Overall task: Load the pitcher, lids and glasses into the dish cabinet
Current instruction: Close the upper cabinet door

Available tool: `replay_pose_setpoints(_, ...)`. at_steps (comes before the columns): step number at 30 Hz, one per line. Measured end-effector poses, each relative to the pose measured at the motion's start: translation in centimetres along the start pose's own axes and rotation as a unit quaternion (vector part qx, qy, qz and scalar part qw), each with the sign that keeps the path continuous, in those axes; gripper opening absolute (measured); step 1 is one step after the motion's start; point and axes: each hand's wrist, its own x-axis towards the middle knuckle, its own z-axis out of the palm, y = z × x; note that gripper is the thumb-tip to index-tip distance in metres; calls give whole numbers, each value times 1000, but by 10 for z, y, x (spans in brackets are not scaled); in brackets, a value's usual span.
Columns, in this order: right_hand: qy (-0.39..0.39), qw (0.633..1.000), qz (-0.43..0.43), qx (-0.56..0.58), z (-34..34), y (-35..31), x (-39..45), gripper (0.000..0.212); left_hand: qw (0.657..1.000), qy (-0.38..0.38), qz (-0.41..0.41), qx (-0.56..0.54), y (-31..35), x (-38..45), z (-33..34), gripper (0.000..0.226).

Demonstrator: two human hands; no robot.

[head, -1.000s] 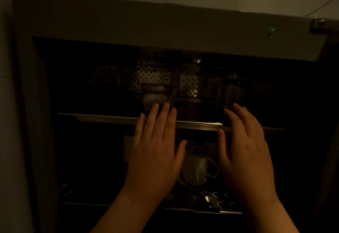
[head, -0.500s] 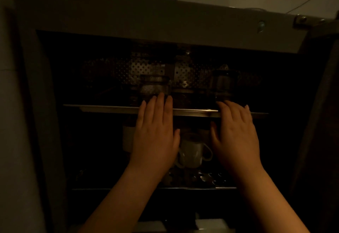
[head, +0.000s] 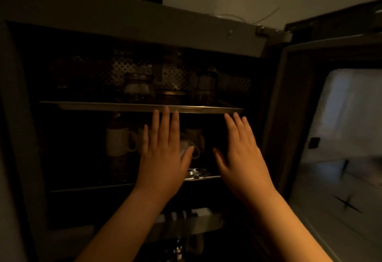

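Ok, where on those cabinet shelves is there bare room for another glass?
Upper shelf: the left stretch looks bare, though dim; glass jars crowd the middle and right. Lower shelf: only a gap left of the white mug; cups cluster between left hand and right hand.

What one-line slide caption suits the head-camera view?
Both open hands, left hand and right hand, reach toward the upper rack of a dim dish cabinet.

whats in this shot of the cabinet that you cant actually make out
All from the head view:
- Glassware on the upper shelf: too dark to tell pitcher from glasses or count them.
- Cup behind the left hand: mostly covered by it.
- Left half of the lower shelf: lost in shadow.
- Items below the cabinet: blurred, partly behind the forearms.
- Open door: cut off by the right edge, blurred.
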Motion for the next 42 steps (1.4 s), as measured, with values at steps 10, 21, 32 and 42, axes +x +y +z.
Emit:
replay_pose_setpoints(10, 5, 992, 114, -62, -125, 69, -117, 72, 983, -71, 97, -138, 172, -61, 7, 76)
replay_pose_setpoints(21, 14, 936, 189, -296, -209, 84, -206, 61, 922, -159, 246, -252, 302, -93, 12, 77)
replay_pose_setpoints(32, -103, 934, 277, -202, -264, 82, -239, 42, 879, -227, 318, -273, 337, -103, -28, 86)
replay_pose_setpoints(42, 133, 928, 177, -299, -302, 62, -268, 44, 856, -105, 419, -284, 353, -114, -69, 77)
